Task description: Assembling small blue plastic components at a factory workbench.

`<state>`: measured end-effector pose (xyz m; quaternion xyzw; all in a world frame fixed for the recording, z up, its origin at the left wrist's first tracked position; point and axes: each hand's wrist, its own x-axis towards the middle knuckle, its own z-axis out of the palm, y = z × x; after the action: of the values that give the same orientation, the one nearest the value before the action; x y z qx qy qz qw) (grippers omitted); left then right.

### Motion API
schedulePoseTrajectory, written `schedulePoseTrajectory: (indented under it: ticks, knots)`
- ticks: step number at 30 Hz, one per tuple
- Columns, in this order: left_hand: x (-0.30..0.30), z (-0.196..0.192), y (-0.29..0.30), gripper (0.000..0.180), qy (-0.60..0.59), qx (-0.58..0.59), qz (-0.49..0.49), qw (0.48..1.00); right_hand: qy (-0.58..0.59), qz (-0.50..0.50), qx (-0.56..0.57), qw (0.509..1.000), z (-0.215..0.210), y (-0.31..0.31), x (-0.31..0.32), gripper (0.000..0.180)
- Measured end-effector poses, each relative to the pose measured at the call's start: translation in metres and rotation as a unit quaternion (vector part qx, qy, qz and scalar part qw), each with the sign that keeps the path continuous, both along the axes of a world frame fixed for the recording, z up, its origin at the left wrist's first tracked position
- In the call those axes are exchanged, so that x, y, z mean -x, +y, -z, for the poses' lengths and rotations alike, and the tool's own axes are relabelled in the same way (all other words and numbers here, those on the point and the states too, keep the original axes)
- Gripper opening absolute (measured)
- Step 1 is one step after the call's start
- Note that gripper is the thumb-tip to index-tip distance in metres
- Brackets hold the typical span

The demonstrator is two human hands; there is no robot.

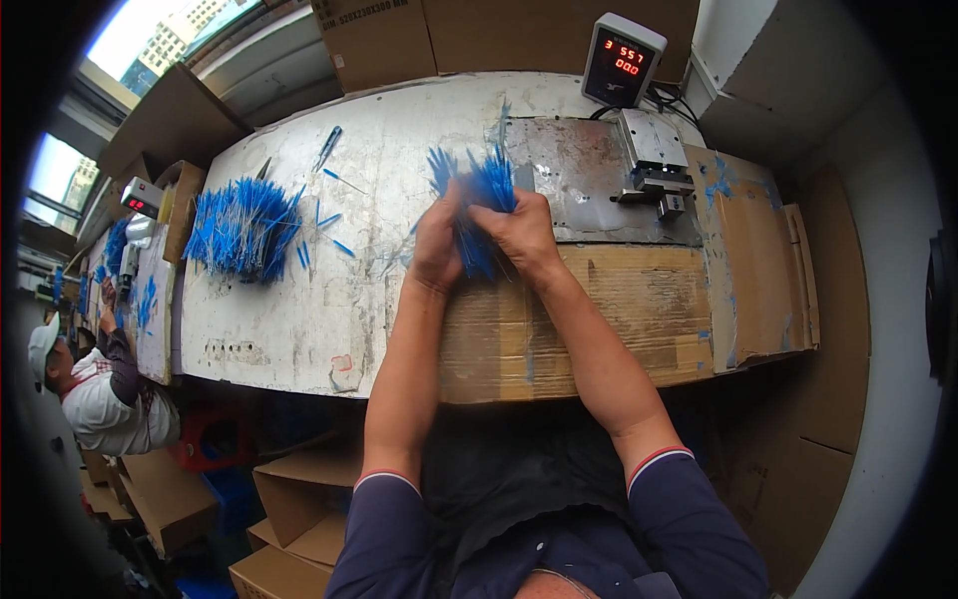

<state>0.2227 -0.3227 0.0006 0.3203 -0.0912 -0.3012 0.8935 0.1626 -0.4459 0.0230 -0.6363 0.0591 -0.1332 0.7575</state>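
Between both palms, over the white worktable (329, 299), I grip a bundle of thin blue strips with pale, wire-like ends (479, 258); their exact kind I cannot make out. My left hand (437, 238) wraps the bundle's left side, its fingers partly hidden. My right hand (525, 232) closes on the other side, thumb pointing inward across the strips. Motion smears the middle of the bundle. Blue tips fan out above and below the hands. To the left lies a large heap of the same strips (242, 232), with several loose ones beside it.
A utility knife (326, 148) lies behind the heap. At right are a metal plate (574, 180), a clamp-like machine (655, 165), a red-digit display (625, 62) and cardboard sheets (609, 319). A co-worker (110, 399) sits far left. Cardboard boxes (304, 499) stand below the table's edge.
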Motion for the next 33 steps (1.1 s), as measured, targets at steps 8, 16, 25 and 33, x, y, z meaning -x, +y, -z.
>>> schedulePoseTrajectory:
  ticks: [8, 16, 25, 33]
  knots:
    - [0.000, -0.008, 0.001, 0.022, 0.002, -0.035, -0.057, 0.998, -0.048, 0.140, -0.158, 0.976, -0.010, -0.006, -0.003, 0.013]
    - [-0.009, 0.001, 0.012, 0.036, -0.017, -0.026, -0.048, 0.998, -0.067, 0.197, -0.228, 0.951, -0.011, -0.016, -0.005, 0.010]
    - [0.012, -0.018, 0.005, 0.033, -0.120, -0.160, 0.055, 0.978, 0.001, 0.005, -0.114, 0.994, -0.031, -0.015, 0.008, 0.010]
    - [0.017, -0.024, 0.006, 0.026, -0.163, -0.222, 0.089, 0.957, 0.012, 0.034, -0.084, 0.996, -0.024, -0.024, 0.004, 0.005]
